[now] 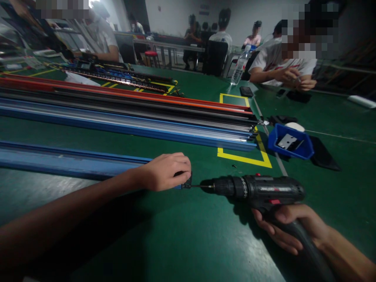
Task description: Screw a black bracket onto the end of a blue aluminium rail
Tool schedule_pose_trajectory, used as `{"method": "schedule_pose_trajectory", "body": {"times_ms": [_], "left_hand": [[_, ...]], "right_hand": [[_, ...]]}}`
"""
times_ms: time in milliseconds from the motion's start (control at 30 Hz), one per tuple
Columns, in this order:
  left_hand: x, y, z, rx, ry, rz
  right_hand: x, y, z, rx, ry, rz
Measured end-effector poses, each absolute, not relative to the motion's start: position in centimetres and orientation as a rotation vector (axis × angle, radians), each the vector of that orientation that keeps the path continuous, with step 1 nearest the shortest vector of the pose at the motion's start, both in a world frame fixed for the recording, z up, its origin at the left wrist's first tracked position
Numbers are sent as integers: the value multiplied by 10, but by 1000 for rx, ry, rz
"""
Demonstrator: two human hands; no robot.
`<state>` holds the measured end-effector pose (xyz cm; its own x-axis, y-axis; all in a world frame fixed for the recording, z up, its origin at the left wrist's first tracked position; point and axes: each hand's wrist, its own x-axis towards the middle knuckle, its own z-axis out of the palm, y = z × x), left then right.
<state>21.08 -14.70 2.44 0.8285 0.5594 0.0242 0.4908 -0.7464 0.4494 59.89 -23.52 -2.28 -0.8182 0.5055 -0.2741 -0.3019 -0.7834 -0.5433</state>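
My right hand [296,227] is wrapped round the grip of a black cordless drill [264,190] that lies level, pointing left. Its long thin bit [201,186] reaches the right end of a blue metal profile [88,160] on the green table. At that end my left hand [167,172] is curled over the profile, fingers closed on it. A small black end piece [188,182] shows beside the fingertips; the hand hides most of it. A small dark screw [234,166] lies on the table above the drill's nose.
Several long blue, black and orange profiles [147,113] lie behind, across yellow tape markings [243,158]. A blue bin [290,141] with metal plates stands to the right. Farther back are a water bottle [239,68] and a person [284,70] working with both hands.
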Motion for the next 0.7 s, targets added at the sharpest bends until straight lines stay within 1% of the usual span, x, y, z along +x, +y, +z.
{"method": "schedule_pose_trajectory", "body": {"times_ms": [700], "left_hand": [[211,-147,24,2563,791,197]], "right_hand": [[602,-234,-27,-550,-676,2562]]}}
